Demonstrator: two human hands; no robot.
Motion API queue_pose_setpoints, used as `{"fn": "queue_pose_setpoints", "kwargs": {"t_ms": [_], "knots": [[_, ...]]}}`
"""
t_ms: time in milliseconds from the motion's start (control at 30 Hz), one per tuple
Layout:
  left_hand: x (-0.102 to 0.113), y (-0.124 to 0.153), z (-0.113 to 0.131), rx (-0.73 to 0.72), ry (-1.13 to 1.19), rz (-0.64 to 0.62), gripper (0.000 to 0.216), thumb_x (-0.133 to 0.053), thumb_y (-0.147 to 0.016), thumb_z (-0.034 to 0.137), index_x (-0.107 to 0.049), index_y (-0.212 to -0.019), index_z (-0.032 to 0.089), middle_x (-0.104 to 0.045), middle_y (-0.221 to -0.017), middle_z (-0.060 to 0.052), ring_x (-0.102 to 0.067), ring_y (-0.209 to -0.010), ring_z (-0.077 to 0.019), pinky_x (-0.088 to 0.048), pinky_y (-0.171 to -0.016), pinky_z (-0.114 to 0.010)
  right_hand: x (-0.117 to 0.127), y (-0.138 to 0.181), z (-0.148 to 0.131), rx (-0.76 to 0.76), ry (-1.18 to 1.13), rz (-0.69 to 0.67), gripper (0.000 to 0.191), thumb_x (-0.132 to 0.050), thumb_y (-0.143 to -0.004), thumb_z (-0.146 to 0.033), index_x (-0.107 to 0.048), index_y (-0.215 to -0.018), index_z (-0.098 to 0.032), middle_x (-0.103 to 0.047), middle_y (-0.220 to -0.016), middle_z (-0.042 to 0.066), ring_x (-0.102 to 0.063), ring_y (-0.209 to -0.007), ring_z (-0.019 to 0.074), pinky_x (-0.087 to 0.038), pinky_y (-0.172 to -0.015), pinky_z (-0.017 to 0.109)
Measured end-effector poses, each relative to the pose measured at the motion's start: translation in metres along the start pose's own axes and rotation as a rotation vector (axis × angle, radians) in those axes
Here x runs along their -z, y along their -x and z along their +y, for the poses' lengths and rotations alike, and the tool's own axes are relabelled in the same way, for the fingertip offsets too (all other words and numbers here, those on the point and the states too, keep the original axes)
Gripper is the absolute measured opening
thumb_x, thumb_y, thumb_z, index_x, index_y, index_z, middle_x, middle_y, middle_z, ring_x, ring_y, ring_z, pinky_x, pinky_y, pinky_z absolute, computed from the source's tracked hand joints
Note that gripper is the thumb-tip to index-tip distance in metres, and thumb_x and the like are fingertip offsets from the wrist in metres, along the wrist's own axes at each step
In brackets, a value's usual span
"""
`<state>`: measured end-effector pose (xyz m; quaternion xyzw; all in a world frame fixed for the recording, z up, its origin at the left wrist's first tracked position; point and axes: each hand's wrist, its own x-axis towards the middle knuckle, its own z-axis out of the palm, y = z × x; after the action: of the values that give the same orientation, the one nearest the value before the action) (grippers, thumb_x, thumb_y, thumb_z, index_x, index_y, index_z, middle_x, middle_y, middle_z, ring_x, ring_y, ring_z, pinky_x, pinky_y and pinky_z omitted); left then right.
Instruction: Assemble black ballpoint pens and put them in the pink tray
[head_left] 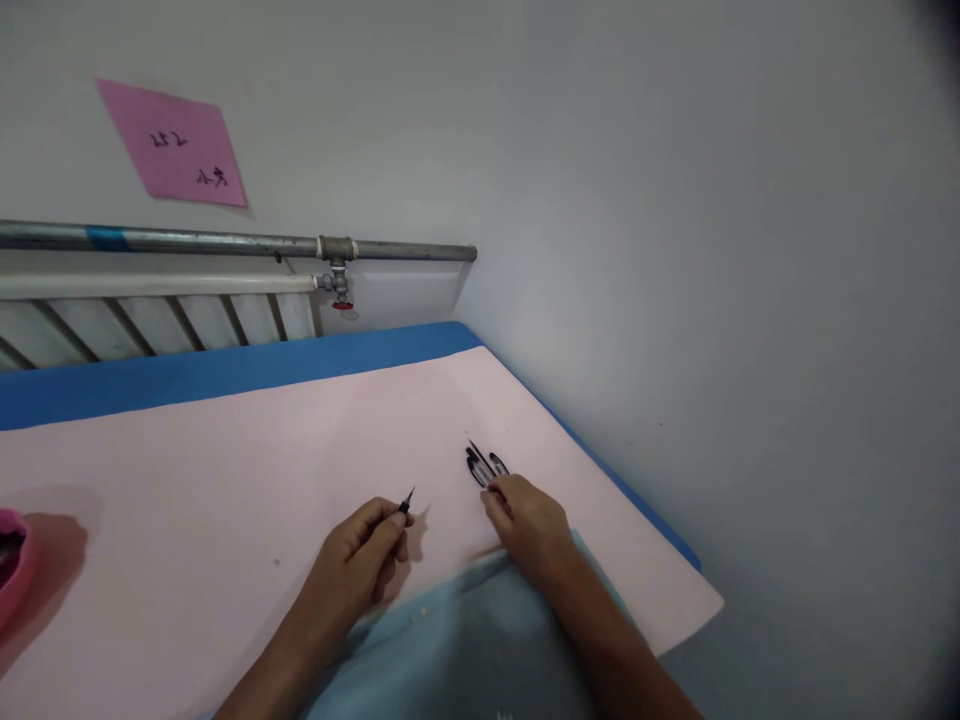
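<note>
My left hand (pixel 365 550) is closed in a pinch around a small black pen tip (pixel 406 502), its thin point aimed up and to the right. The rest of that piece is hidden by my fingers. To the right, my right hand (pixel 531 515) has its fingers curled at the near ends of several clear and black pens or pen caps (pixel 480 468) lying on the pink sheet. A thin dark pointed piece lies among them. My fingers cover their lower ends, so which one is gripped does not show.
A pale pink sheet (pixel 225 470) covers a blue tabletop (pixel 187 375) that meets the wall on the right. At the left edge stands a pink container (pixel 22 570) with dark things inside. Pipes (pixel 225 243) and a radiator (pixel 135 325) run behind the table. Light blue cloth (pixel 465 640) lies below my hands.
</note>
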<state>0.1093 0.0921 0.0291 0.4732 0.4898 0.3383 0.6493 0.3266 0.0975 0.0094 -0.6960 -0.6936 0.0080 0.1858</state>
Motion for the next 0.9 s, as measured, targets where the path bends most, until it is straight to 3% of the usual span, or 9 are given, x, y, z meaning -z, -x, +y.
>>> {"fn": "queue_pose_setpoints", "kwargs": {"t_ms": [267,500,633,767,833,900], "knots": [[-0.001,-0.004,-0.004,0.002,-0.038,0.004,0.031,-0.048,-0.077,0.046,-0.055,-0.08,0.016,-0.049,-0.06,0.003,-0.032,-0.038,-0.0036,-0.019,-0.036,-0.018,-0.007,-0.001,-0.009,0.02,0.264,-0.158,0.017,-0.04,-0.086,-0.022,-0.057,-0.085,-0.019,-0.062,-0.088,0.005,-0.059,-0.072,0.0146,-0.036,-0.055,0.024],[-0.001,-0.002,-0.004,-0.018,-0.054,-0.006,0.029,-0.047,-0.078,0.045,-0.054,-0.078,0.018,-0.05,-0.061,0.003,-0.033,-0.04,-0.0041,-0.02,-0.036,-0.018,-0.009,-0.001,-0.011,0.02,0.317,-0.167,0.02,-0.037,-0.088,-0.025,-0.057,-0.088,-0.019,-0.061,-0.089,0.006,-0.06,-0.071,0.0162,-0.037,-0.052,0.025],[-0.001,-0.001,-0.004,-0.007,-0.043,-0.004,0.029,-0.047,-0.078,0.046,-0.054,-0.077,0.018,-0.049,-0.06,0.004,-0.032,-0.039,-0.0041,-0.019,-0.036,-0.018,-0.012,0.001,-0.008,0.007,0.296,-0.172,0.019,-0.038,-0.086,-0.018,-0.057,-0.089,-0.017,-0.061,-0.088,0.008,-0.059,-0.069,0.0155,-0.038,-0.053,0.024],[-0.003,-0.001,-0.002,0.008,-0.032,-0.007,0.029,-0.047,-0.077,0.046,-0.053,-0.078,0.018,-0.049,-0.061,0.004,-0.032,-0.039,-0.0044,-0.019,-0.037,-0.019,-0.011,0.004,-0.007,0.016,0.024,-0.029,0.024,-0.038,-0.083,-0.015,-0.058,-0.096,-0.016,-0.061,-0.088,0.009,-0.057,-0.076,0.0164,-0.042,-0.063,0.025],[-0.005,0.0,-0.002,0.015,-0.031,-0.014,0.029,-0.047,-0.078,0.046,-0.053,-0.078,0.018,-0.049,-0.061,0.004,-0.031,-0.039,-0.0046,-0.019,-0.037,-0.019,-0.008,0.004,-0.01,0.019,-0.287,0.072,0.025,-0.038,-0.082,-0.018,-0.06,-0.094,-0.016,-0.061,-0.088,0.008,-0.056,-0.08,0.0167,-0.043,-0.069,0.026],[-0.008,0.001,-0.002,0.012,-0.046,-0.035,0.029,-0.045,-0.079,0.045,-0.052,-0.077,0.018,-0.047,-0.057,0.004,-0.029,-0.038,-0.0051,-0.018,-0.038,-0.02,-0.005,0.004,-0.017,-0.063,-0.671,0.068,0.021,-0.043,-0.08,-0.024,-0.061,-0.088,-0.017,-0.06,-0.077,0.005,-0.055,-0.069,0.0148,-0.043,-0.062,0.026]]}}
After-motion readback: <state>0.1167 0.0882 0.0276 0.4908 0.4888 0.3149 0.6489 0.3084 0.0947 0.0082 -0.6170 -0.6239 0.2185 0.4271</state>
